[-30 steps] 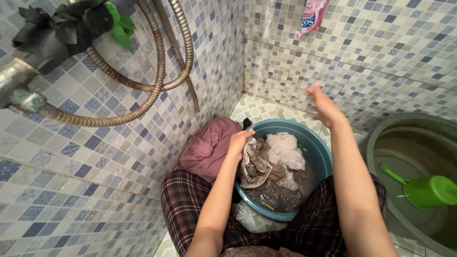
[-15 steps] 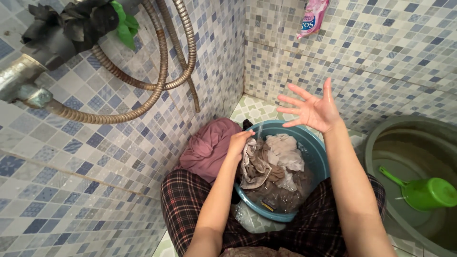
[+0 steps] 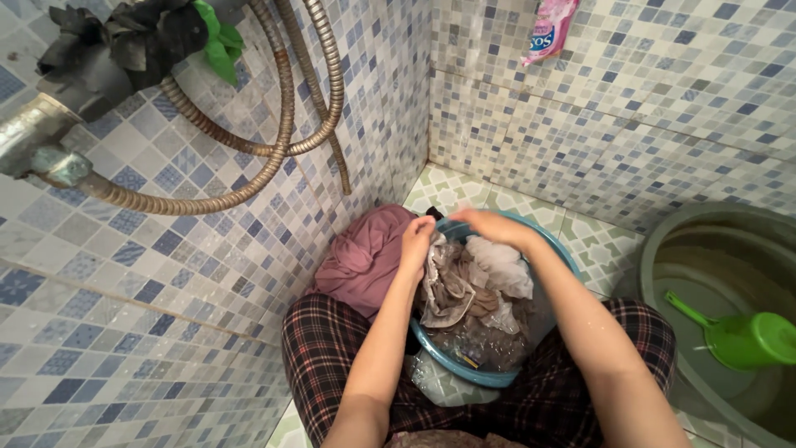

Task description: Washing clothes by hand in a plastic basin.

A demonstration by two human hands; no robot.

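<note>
A blue plastic basin [image 3: 464, 375] stands on the floor between my knees, holding soapy water and wet laundry. My left hand [image 3: 417, 239] grips a beige-grey wet cloth [image 3: 448, 286] at the basin's left rim. My right hand [image 3: 489, 226] is blurred with motion and sits just right of the left hand, over the far rim and above a white cloth [image 3: 502, 264]. Whether its fingers hold any cloth I cannot tell.
A mauve bundle of cloth [image 3: 365, 257] lies against the tiled wall left of the basin. A large grey tub [image 3: 663, 249] with a green dipper [image 3: 738, 336] stands at the right. A metal shower hose [image 3: 274, 141] hangs on the left wall; a pink sachet [image 3: 547, 29] hangs above.
My right hand, raised with fingers spread above the basin, has dropped to the far rim beside my left hand. The left hand kept its grip on the cloth.
</note>
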